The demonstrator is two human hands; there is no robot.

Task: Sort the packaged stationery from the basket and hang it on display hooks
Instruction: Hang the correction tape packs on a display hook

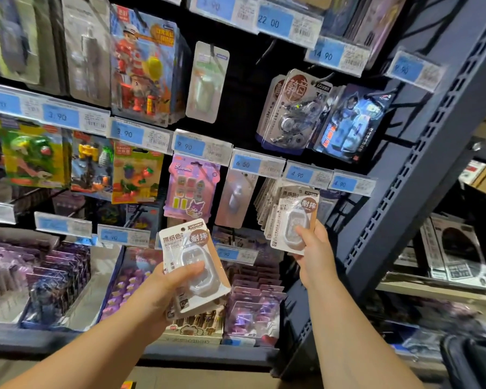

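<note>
The left forearm [90, 349] and the right forearm [345, 327] rise from the bottom edge toward a shop display. The left grip [166, 287] is clamped on a tilted pack [191, 245], a white card with a round brown label and a clear blister. The thumb lies across the blister and the fingers are behind the card. The card's top leans to the left, and the edge of at least one more card [177, 313] shows beneath it in the same grip. This pack is held free in front of the shelves, below a purple pack [190, 186] hanging on the display.

The right grip [314, 251] is clamped on an upright pack [291, 214] of the same kind, with the thumb on the blister and the fingers behind the lower edge. The pack stands just in front of a row of like packs [265, 203] hanging under a blue price tag [299, 174] that reads 4.90. Whether its hole is on a hook cannot be told. A dark steel upright [404, 178] rises just right of this grip. At the lower right corner is a dark rounded thing [472, 360], too blurred to identify.
</note>
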